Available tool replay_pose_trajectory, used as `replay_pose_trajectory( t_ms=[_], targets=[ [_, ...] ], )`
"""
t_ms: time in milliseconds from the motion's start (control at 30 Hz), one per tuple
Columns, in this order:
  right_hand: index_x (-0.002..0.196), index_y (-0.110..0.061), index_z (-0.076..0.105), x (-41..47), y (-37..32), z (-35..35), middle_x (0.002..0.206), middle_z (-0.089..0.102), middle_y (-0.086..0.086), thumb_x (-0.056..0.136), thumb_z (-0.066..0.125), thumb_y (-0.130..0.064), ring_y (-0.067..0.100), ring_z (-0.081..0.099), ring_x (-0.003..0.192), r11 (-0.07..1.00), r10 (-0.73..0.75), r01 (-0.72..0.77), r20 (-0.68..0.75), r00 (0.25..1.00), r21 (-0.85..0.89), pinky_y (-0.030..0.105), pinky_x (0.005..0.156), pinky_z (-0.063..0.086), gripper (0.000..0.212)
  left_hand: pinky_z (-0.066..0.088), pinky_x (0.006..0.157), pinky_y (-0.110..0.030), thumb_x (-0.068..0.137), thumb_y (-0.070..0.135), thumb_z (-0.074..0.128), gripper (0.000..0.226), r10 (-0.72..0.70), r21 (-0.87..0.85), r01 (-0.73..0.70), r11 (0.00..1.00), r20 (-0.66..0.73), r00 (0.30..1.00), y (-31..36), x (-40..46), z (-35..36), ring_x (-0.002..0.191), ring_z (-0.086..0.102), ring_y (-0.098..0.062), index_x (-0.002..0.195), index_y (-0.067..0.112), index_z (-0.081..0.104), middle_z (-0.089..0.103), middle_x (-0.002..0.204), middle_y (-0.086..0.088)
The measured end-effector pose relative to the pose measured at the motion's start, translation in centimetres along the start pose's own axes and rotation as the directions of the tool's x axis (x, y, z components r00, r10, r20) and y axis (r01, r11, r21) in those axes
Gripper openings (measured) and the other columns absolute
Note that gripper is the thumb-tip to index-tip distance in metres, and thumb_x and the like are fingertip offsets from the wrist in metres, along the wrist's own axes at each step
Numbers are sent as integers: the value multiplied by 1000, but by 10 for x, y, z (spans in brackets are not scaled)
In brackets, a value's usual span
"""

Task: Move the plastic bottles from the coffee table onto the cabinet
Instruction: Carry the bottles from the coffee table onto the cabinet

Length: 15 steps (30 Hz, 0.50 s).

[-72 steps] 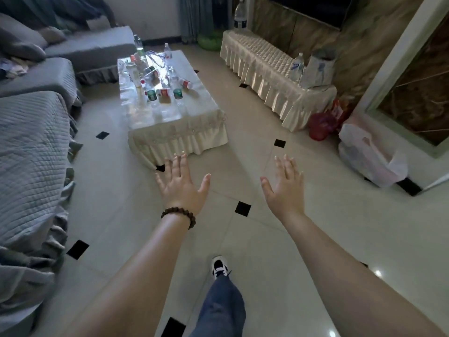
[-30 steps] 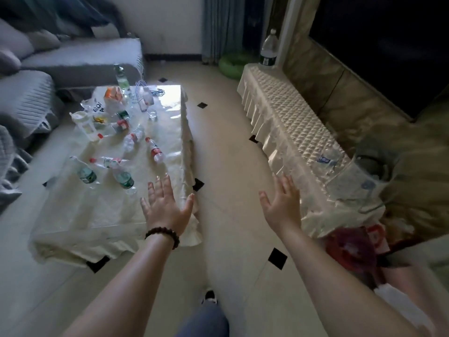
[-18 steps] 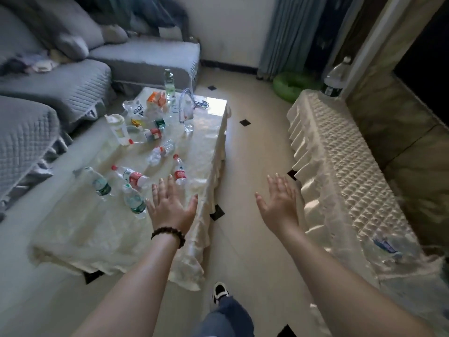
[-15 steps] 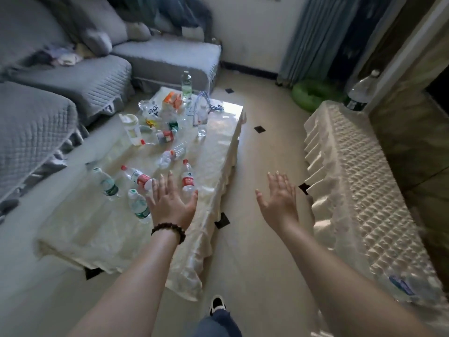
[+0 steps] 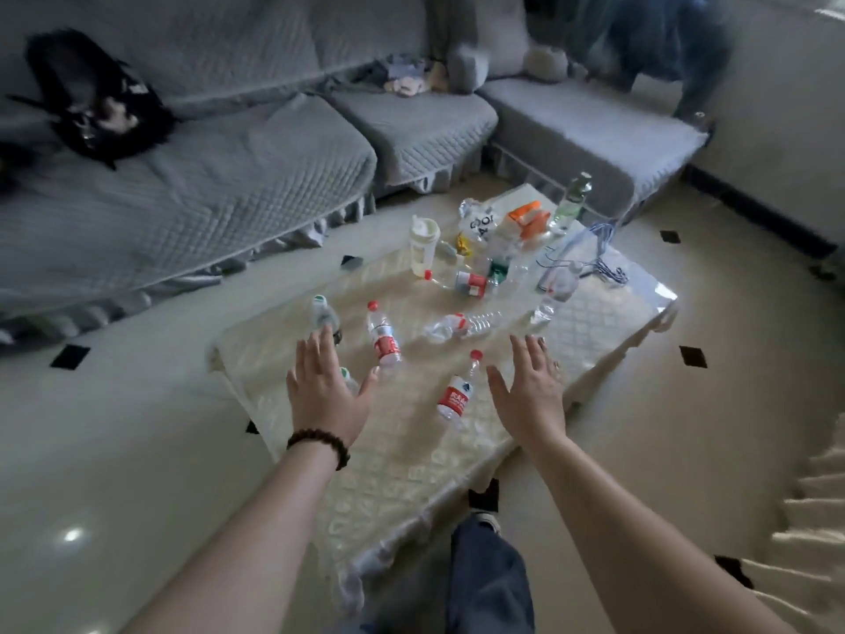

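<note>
Both bare forearms reach forward over the coffee table (image 5: 402, 473). The left hand (image 5: 325, 390) and the right hand (image 5: 530, 392) hover above it, fingers straight and spread, holding nothing.

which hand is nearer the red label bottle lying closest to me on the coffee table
Right. The right hand hovers just right of the red-label bottle, open. The left hand hovers farther off to its left, also open.
</note>
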State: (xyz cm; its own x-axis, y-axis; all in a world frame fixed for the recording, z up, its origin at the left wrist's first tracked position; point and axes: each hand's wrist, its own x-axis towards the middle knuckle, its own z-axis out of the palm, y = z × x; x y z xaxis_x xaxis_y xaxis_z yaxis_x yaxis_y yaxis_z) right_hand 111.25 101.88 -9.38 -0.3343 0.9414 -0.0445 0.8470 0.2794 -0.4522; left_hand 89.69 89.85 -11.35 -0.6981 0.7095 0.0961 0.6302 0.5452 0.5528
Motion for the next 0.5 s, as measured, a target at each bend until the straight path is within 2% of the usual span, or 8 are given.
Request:
replay_pose_trajectory(
  t_ms=[133, 267, 500],
  targets=[
    [151, -23, 11, 67, 11, 4, 160, 6, 0, 97, 34, -47, 15, -3, 147, 989, -139, 143, 133, 981, -26, 36, 121, 1, 64, 20, 112, -51, 81, 43, 65, 88, -148, 1, 149, 989, -99, 984, 20, 17, 24, 142, 19, -33, 148, 13, 16, 26, 152, -19],
    [151, -21, 14, 117, 28, 7, 160, 7, 1, 97, 35, -46, 14, -4, 148, 970, -233, 242, 229, 945, -10, 38, 121, 1, 63, 22, 111, -51, 80, 43, 65, 87, -268, 14, 273, 962, -159, 950, 39, 23, 42, 141, 20, -32, 148, 14, 18, 27, 151, -16],
    [150, -20, 16, 157, 38, 33, 160, 10, 2, 96, 37, -46, 16, -2, 148, 942, -320, 336, 348, 881, 15, 41, 121, 4, 64, 24, 111, -48, 78, 48, 61, 87, -355, 59, 376, 925, -220, 909, 38, 18, 61, 139, 26, -33, 147, 11, 23, 32, 149, -17]
  ],
)
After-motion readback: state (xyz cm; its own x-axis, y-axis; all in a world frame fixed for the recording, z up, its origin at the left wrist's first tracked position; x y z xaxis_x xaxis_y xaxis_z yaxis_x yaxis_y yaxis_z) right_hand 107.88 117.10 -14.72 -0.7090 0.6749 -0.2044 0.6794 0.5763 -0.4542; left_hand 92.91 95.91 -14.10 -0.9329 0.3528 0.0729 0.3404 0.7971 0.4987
